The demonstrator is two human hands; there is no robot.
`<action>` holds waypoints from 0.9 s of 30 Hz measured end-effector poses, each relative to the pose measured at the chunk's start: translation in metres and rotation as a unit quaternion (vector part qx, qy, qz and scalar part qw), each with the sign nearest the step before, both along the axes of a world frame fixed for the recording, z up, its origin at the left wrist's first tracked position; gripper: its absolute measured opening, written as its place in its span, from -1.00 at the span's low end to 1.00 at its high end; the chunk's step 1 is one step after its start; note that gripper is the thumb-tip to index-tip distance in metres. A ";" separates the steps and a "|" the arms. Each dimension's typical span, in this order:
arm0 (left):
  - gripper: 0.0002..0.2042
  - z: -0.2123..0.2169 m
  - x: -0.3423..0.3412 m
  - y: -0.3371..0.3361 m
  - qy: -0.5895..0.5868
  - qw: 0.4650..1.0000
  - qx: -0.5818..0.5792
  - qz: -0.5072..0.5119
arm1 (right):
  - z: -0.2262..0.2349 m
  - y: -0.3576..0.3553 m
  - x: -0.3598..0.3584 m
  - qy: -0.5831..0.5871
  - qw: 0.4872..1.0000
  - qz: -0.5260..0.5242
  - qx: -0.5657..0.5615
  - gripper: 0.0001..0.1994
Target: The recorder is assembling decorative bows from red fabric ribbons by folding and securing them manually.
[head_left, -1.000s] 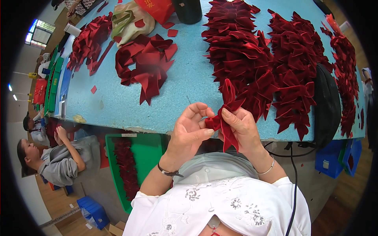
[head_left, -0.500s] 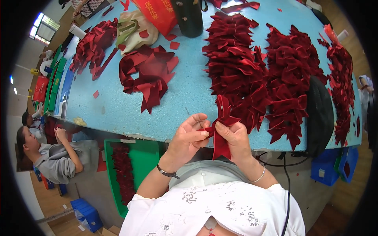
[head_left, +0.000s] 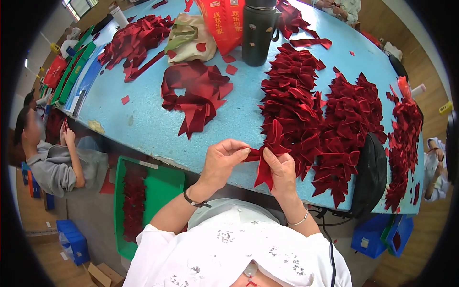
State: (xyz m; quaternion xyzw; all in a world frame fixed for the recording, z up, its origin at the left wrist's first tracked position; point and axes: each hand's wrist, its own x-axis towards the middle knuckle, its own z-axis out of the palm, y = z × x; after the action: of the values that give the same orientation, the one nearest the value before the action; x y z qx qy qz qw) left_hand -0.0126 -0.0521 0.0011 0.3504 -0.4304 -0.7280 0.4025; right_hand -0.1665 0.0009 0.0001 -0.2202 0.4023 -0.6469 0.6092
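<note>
The left grip [head_left: 221,160] has thumb and forefinger pinched together on a strip of the dark red bow [head_left: 274,136]. The right grip [head_left: 283,174] is clamped on the bow's middle, thumb pressed on the near face, with one loop rising beyond the thumb and a pointed tail hanging below it. The bow is thus held between the two grips, over the near edge of the blue table [head_left: 143,110].

Just beyond the right grip lies a long column of bows [head_left: 291,103], overlapping one another. To the right of that grip is a second column [head_left: 346,119], then a black bag [head_left: 370,174] at the table's edge, and farther right a long red heap [head_left: 405,143].

Beyond the left grip and a little to its left is a loose tangle of red ribbon [head_left: 193,100]. Farther beyond stand a cream bag [head_left: 198,31], a red bag [head_left: 221,24] and a dark bottle [head_left: 258,40]; another ribbon pile [head_left: 136,40] lies to their left.

Below and left of the left grip, beside the table, a green crate [head_left: 165,191] holds a row of dark red pieces [head_left: 134,196]. Well to the left of the left grip is a co-worker [head_left: 57,167] in grey.
</note>
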 end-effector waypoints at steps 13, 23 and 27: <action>-0.91 -0.007 -0.016 -0.017 0.114 0.982 0.152 0.018 | 0.001 -0.016 0.000 0.003 0.998 -0.062 0.019 -0.83; -0.88 0.014 -0.030 -0.017 0.028 0.992 0.105 -0.063 | -0.011 -0.017 -0.013 -0.001 0.999 -0.041 0.011 -0.84; -0.87 0.002 -0.031 -0.017 0.070 0.988 0.137 -0.027 | -0.013 -0.018 -0.008 0.023 0.996 -0.081 -0.006 -0.84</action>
State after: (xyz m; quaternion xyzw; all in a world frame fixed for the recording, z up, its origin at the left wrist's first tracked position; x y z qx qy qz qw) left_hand -0.0440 -0.0695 0.0034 0.3384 -0.3064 -0.8137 0.3598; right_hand -0.1742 -0.0175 -0.0129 -0.2053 0.4291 -0.6913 0.5440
